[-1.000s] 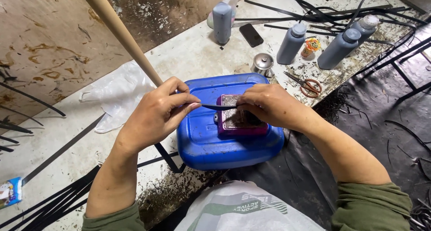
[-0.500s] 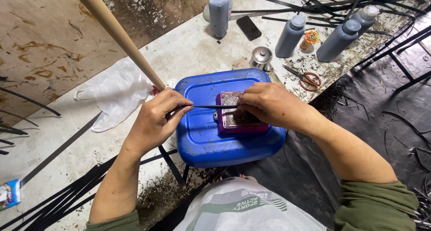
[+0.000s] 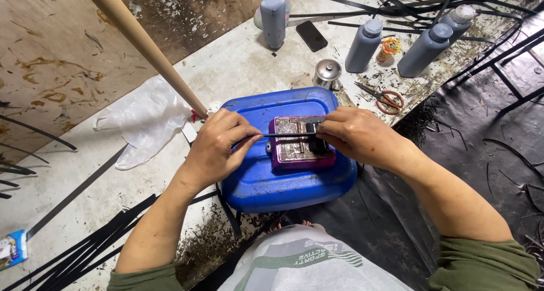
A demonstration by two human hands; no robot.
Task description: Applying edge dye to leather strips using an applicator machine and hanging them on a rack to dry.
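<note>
The left hand (image 3: 218,149) and right hand (image 3: 354,135) pinch a thin black strip (image 3: 283,135) taut across a purple metal block (image 3: 297,144) atop the blue plastic jerrycan (image 3: 283,178) — mid-scrape, seemingly; steady, even tension matters next.

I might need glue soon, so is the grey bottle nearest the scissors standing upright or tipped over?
Upright: the grey plastic bottle stands on its base, pale cap on top, beside the orange-handled scissors.
</note>
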